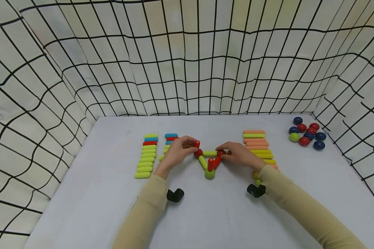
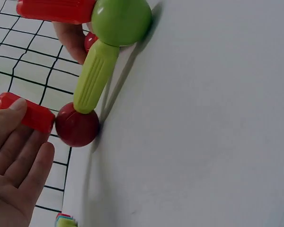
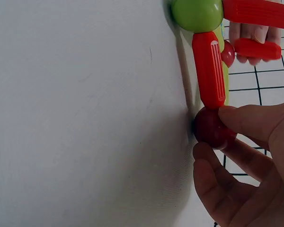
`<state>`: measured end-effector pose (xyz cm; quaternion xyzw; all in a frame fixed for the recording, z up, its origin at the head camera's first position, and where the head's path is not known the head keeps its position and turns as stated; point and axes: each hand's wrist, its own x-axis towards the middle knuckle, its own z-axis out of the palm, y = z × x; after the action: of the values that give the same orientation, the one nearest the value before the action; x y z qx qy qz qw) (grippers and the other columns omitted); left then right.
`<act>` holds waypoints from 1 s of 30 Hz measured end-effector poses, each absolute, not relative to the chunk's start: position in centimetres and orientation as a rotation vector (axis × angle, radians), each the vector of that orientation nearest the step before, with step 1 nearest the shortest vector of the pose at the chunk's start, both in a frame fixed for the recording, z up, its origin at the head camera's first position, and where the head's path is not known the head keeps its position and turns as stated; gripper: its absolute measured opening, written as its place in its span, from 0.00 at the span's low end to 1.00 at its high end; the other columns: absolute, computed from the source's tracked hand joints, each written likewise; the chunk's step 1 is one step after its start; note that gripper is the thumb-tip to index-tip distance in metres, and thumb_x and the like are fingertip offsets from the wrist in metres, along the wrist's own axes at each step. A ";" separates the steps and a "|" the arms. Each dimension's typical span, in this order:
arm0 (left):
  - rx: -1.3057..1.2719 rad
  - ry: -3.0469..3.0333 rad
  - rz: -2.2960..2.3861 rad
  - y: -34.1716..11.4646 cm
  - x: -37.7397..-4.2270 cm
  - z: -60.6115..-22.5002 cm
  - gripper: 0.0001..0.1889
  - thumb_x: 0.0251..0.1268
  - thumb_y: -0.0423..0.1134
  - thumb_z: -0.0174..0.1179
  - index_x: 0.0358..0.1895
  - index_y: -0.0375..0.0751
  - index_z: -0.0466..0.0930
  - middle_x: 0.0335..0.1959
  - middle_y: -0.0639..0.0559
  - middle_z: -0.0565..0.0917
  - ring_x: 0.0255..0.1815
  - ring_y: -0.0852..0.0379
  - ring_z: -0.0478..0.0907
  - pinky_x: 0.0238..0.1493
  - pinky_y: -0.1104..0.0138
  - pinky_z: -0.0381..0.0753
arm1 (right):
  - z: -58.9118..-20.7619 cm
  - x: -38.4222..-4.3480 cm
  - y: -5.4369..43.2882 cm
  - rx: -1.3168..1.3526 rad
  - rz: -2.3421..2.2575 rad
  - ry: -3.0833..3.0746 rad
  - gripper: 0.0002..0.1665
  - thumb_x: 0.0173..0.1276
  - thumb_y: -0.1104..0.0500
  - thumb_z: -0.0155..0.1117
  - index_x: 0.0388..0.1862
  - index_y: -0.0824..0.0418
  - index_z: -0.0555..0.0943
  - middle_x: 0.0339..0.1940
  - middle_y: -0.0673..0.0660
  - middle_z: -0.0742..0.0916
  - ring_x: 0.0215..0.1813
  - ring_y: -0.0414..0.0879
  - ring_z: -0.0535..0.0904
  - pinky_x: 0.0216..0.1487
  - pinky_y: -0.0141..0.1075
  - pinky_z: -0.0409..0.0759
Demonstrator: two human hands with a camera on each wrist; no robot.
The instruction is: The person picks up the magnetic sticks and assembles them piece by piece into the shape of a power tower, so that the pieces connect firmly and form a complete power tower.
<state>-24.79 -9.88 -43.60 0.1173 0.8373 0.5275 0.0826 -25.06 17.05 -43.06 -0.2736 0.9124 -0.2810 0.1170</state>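
A flat triangle of sticks and balls lies mid-table. Its corners are a green ball, a left red ball and a right red ball. Yellow-green sticks form two sides and a red stick the third. Another red stick stands up from the green ball. My left hand pinches an upright red stick between thumb and fingers, its lower end at the left red ball. With thumb and fingers, my right hand grips the right red ball.
Rows of mostly yellow-green sticks lie left of the triangle. Orange and yellow sticks lie to the right, partly under my right forearm. Several red, blue and green balls sit at the far right. A black grid on white walls surrounds the table.
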 end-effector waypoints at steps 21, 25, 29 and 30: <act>0.401 2.525 1.415 -7.8 -25.0 -44.8 0.18 0.63 0.31 0.65 0.56 0.39 0.78 0.52 0.45 0.82 0.57 0.48 0.78 0.56 0.59 0.79 | -42.6 -20.1 14.6 -0.662 -0.678 2.625 0.22 0.63 0.43 0.69 0.19 0.54 0.76 0.13 0.45 0.72 0.19 0.38 0.67 0.22 0.28 0.62; 0.381 2.537 1.405 -7.9 -24.8 -44.7 0.19 0.63 0.31 0.65 0.57 0.39 0.77 0.53 0.45 0.82 0.56 0.48 0.78 0.55 0.59 0.80 | -43.1 -19.9 14.4 -0.623 -0.677 2.669 0.22 0.61 0.43 0.71 0.19 0.55 0.77 0.13 0.46 0.72 0.19 0.39 0.68 0.22 0.30 0.62; 0.380 2.558 1.385 -8.5 -24.4 -44.5 0.19 0.62 0.32 0.66 0.57 0.39 0.77 0.50 0.46 0.82 0.53 0.49 0.79 0.52 0.60 0.81 | -42.9 -20.7 15.0 -0.525 -0.666 2.723 0.16 0.63 0.48 0.70 0.33 0.61 0.80 0.21 0.50 0.81 0.23 0.42 0.73 0.26 0.32 0.72; 0.396 2.544 1.383 -8.7 -24.1 -44.3 0.19 0.62 0.32 0.66 0.56 0.39 0.77 0.49 0.46 0.83 0.52 0.50 0.79 0.51 0.61 0.81 | -42.8 -20.9 15.2 -0.507 -0.665 2.751 0.17 0.64 0.50 0.70 0.38 0.63 0.80 0.25 0.52 0.83 0.25 0.42 0.74 0.27 0.32 0.75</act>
<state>-24.15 -8.71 -44.34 0.1348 0.8653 0.4702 0.1092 -20.91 15.25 -42.84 -0.1747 0.9483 -0.2293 0.1329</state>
